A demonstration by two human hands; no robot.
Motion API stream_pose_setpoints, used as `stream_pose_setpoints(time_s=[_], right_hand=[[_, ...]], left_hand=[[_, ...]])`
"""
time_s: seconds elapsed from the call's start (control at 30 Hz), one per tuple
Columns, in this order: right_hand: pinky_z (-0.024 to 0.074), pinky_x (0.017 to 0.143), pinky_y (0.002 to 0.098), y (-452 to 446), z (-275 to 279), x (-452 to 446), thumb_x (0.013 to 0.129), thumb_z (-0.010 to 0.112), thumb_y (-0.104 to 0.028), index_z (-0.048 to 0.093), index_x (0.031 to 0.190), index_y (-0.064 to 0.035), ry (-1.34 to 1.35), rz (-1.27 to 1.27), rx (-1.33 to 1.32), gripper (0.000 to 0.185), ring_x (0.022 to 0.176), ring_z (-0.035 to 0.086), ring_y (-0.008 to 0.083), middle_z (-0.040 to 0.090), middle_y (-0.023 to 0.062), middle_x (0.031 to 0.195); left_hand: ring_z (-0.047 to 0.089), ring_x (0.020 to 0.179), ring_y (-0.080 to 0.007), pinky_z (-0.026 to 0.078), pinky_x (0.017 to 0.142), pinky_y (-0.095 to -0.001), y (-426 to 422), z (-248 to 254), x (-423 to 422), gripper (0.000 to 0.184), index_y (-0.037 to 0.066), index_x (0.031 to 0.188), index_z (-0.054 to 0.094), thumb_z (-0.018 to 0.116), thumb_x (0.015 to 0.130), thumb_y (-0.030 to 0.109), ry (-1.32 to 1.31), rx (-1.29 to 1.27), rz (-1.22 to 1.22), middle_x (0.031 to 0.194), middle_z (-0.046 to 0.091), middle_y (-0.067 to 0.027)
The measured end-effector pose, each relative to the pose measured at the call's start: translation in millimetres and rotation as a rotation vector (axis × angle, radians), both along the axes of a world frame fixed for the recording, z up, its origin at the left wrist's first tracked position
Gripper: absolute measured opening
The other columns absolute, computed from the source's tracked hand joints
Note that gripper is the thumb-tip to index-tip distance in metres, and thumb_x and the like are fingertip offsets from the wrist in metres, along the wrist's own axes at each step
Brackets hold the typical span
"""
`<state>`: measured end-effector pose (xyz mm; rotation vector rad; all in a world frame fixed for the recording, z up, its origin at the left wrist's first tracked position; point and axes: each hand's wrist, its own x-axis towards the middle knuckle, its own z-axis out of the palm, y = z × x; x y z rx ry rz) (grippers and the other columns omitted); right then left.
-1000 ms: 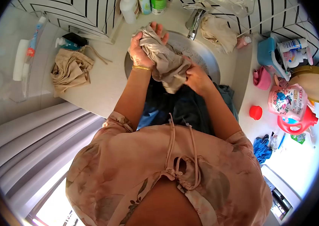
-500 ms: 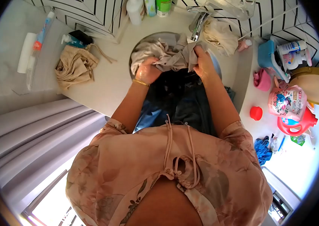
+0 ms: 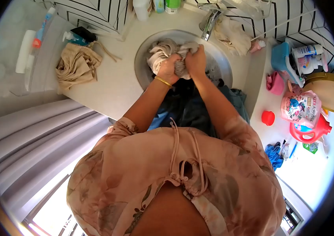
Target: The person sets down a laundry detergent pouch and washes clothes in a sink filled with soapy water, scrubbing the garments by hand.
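Clock is centred on the basin, 6 toward you. Your patterned top (image 3: 143, 157) fills the 6 side of the view. Pale surface (image 3: 112, 84) runs all round the basin; grey curtain (image 3: 37, 135) hangs in folds at 8. Round steel basin (image 3: 139, 59) is set into the surface, with some dark bits on its wall at 3. Dark fabric (image 3: 198, 106) lies at 6, between basin and top; can't tell where it ends. Pale cloth (image 3: 161, 53) is bunched up over the basin, mostly on the 10 side; can't tell if it touches the bottom. Tan cloth (image 3: 78, 65) sits crumpled on the surface at 9, well apart from the basin. Cream cloth (image 3: 232, 35) is heaped at 2, just beside the faucet. Your left hand (image 3: 167, 70) grips the pale cloth on its near side; your right hand (image 3: 195, 63) is clenched on its 3 end. Hands close together, cloth squeezed between. Printed pouch (image 3: 301, 108) and red jug (image 3: 321, 126) are near 4, pouch partly covering jug. Faucet (image 3: 211, 24) at 1, spout toward the basin. Red cap (image 3: 268, 117) at 4. Gold bangle (image 3: 163, 82) on your left wrist.
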<state>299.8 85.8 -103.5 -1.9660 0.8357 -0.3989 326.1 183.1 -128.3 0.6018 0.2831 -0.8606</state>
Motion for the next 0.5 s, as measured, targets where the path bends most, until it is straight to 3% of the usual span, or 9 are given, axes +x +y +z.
stream_pose_setpoints(time_s=[0.07,0.1,0.2,0.3,0.4,0.5], right_hand=[[0.0425,0.078,0.0388,30.5,5.7,-22.3,0.070,0.060,-0.022,0.052,0.099,-0.0026,-0.154,0.025,0.008,0.036,0.091,0.053,0.0372,0.056,0.0229,0.097],[0.0406,0.083,0.0387,48.1,-1.6,-34.1,0.070,0.060,-0.024,0.051,0.105,-0.0031,-0.333,0.156,-0.157,0.042,0.095,0.052,0.0377,0.054,0.0256,0.100],[0.0450,0.069,0.0423,26.7,3.6,-17.4,0.072,0.057,-0.026,0.055,0.099,-0.0043,0.151,0.164,-0.309,0.034,0.077,0.056,0.0395,0.058,0.0226,0.088],[0.0457,0.073,0.0403,-30.6,3.4,7.8,0.074,0.057,-0.028,0.054,0.105,-0.0056,0.320,0.160,-0.111,0.038,0.089,0.056,0.0337,0.056,0.0196,0.100],[0.0467,0.075,0.0398,-31.3,12.5,-11.8,0.082,0.051,-0.029,0.053,0.106,-0.0055,-0.012,0.024,0.916,0.034,0.091,0.057,0.0266,0.057,0.0121,0.103],[0.0461,0.080,0.0377,-38.1,21.0,-40.4,0.087,0.046,-0.026,0.050,0.111,-0.0031,-0.129,0.217,1.600,0.033,0.097,0.054,0.0208,0.055,0.0077,0.107]], left_hand=[[0.055,0.088,-0.0238,0.046,0.078,-0.0363,4.1,14.6,7.0,0.024,0.004,0.095,0.055,0.045,0.083,0.023,0.035,0.046,0.060,0.094,0.058,-0.0080],[0.055,0.091,-0.0239,0.045,0.079,-0.0364,13.2,-4.4,16.1,0.030,0.005,0.101,0.054,0.044,0.084,0.028,0.072,-0.350,-0.175,0.098,0.057,-0.0082],[0.055,0.087,-0.0239,0.046,0.077,-0.0371,-7.7,-24.5,-3.8,0.024,0.006,0.097,0.055,0.045,0.081,0.022,0.193,-0.129,-0.033,0.094,0.057,-0.0082],[0.055,0.089,-0.0240,0.043,0.082,-0.0377,-13.2,-7.0,-15.1,0.028,0.005,0.101,0.054,0.046,0.079,0.019,0.123,-0.060,0.023,0.097,0.057,-0.0084],[0.056,0.086,-0.0235,0.044,0.081,-0.0366,0.9,10.0,2.9,0.027,0.002,0.098,0.054,0.048,0.074,0.013,-0.003,-0.244,-0.092,0.092,0.059,-0.0088],[0.056,0.082,-0.0222,0.045,0.078,-0.0344,8.2,23.9,16.7,0.024,0.001,0.094,0.055,0.048,0.075,0.011,-0.173,-0.197,-0.133,0.086,0.058,-0.0088]])
